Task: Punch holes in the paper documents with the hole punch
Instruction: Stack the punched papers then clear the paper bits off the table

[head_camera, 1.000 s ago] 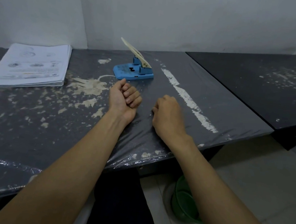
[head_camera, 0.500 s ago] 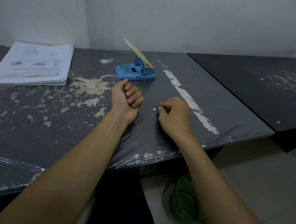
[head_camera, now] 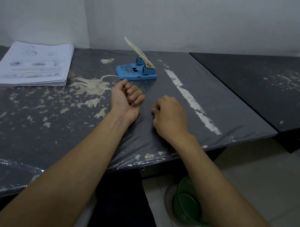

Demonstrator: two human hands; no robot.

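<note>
The blue hole punch [head_camera: 136, 72] stands on the dark plastic-covered table [head_camera: 33, 119] with its cream lever raised, empty of paper. A stack of printed paper documents [head_camera: 34, 64] lies at the far left, near the wall. My left hand [head_camera: 125, 98] rests palm up just in front of the punch, its fingers loosely curled with nothing visible in them. A little to its right, my right hand [head_camera: 169, 113] lies palm down with its fingers curled under against the tabletop. Its fingertips are hidden.
The tabletop has pale worn patches and a white streak [head_camera: 189, 99] to the right of the punch. A second dark table [head_camera: 259, 84] adjoins on the right. Under the table's front edge, a green plastic basket [head_camera: 186, 204] sits on the tiled floor.
My right hand slid slightly left and now covers a small white speck seen on the table half a second ago. My left hand stays in place.
</note>
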